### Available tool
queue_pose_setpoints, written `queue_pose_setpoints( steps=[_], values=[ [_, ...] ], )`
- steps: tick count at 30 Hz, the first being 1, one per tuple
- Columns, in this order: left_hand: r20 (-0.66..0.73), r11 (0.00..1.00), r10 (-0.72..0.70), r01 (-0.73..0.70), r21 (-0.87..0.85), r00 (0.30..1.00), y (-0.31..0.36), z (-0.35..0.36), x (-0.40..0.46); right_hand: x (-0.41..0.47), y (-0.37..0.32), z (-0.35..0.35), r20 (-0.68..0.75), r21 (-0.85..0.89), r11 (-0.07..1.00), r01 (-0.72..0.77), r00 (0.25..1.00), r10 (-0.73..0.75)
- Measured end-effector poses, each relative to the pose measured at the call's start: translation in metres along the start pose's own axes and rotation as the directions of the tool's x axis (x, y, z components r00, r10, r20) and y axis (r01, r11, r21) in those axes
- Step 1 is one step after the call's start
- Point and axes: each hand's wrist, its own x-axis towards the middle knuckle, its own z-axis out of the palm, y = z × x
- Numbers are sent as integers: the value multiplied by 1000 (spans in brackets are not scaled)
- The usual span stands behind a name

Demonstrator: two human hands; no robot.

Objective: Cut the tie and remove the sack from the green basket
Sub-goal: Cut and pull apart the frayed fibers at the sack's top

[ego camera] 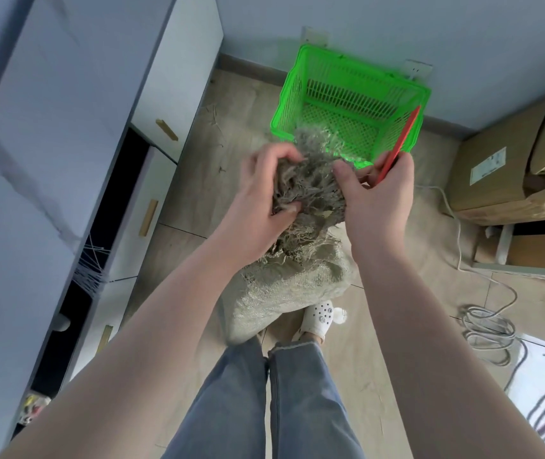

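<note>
Woven, greyish-tan sack (284, 286) stands on the wooden floor (396, 326) directly in front of your feet, on the near side of the green basket (347, 104) and already outside it; its body is upright, with the long axis running from the floor up toward you, and its frayed, gathered mouth (310, 190) forms the top end. Your left hand (261, 200) grips the left side of that frayed mouth, fingers curled into the loose fibres. Your right hand (380, 197) closes on the right side of the same bundle with thumb and fingers while also holding a slim red cutter (400, 144), whose length points up and away toward the far right, over the basket's right rim. Both hands are therefore at the sack's top, on opposite sides, roughly equally near it. No tie can be made out among the fibres, so you cannot tell whether it is cut. The basket sits farther off against the far wall and appears empty behind the fringe. Judged from this layout, any further handling turns on the neck between your hands. White drawers (152, 207) stand to the left; cardboard boxes (512, 160) and coiled cable (489, 332) lie to the right.
</note>
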Motion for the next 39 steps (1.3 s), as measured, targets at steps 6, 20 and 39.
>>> queue_pose_setpoints(
  steps=[6, 20, 39],
  values=[
    [54, 986, -168, 168, -4, 984, 3, -1, 6, -5, -1, -1, -65, -34, 995, 91, 994, -93],
    [124, 746, -313, 325, -582, 942, -1, 4, 2, 12, 8, -10, -68, -57, 998, -4, 998, 1],
    [-16, 751, -305, 229, -619, 952, -11, 10, -3, -50, -6, -61, 479, -475, 879, 35, 848, 226]
  ],
)
